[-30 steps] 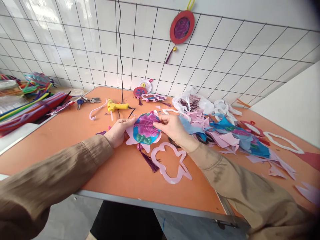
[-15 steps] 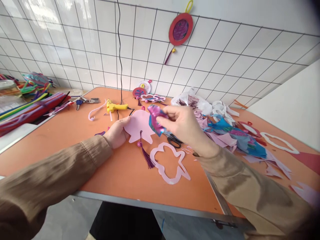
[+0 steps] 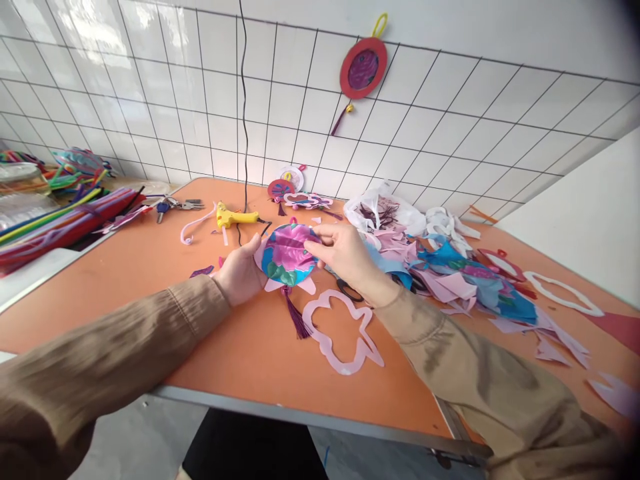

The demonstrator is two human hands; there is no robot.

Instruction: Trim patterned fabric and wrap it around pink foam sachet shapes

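Note:
My left hand point(image 3: 243, 272) grips the left edge of a pink cut-out point(image 3: 306, 287), thumb on top. A round piece of shiny fabric point(image 3: 289, 252), magenta with blue and green, lies over the cut-out and covers most of it. With thumb and fingers my right hand point(image 3: 345, 252) pinches the fabric's right edge. Below the cut-out hangs a dark purple tassel point(image 3: 298, 321). Right of the tassel, a pink scalloped frame point(image 3: 320, 345) lies flat on the orange table point(image 3: 235, 360). Black-handled scissors point(image 3: 350, 291) are partly hidden by my right hand.
A yellow glue gun point(image 3: 236, 217) and keys point(image 3: 163, 207) lie at the back left, near bundled pipe cleaners point(image 3: 80, 223). Fabric and paper scraps point(image 3: 480, 283) heap up on the right by a white plastic bag point(image 3: 373, 207). A red round ornament point(image 3: 363, 68) hangs on the tiled wall.
My right hand has brought the fabric left and down onto the pink cut-out; the fabric, crumpled before, is now spread out flat. My left hand keeps its hold on the cut-out.

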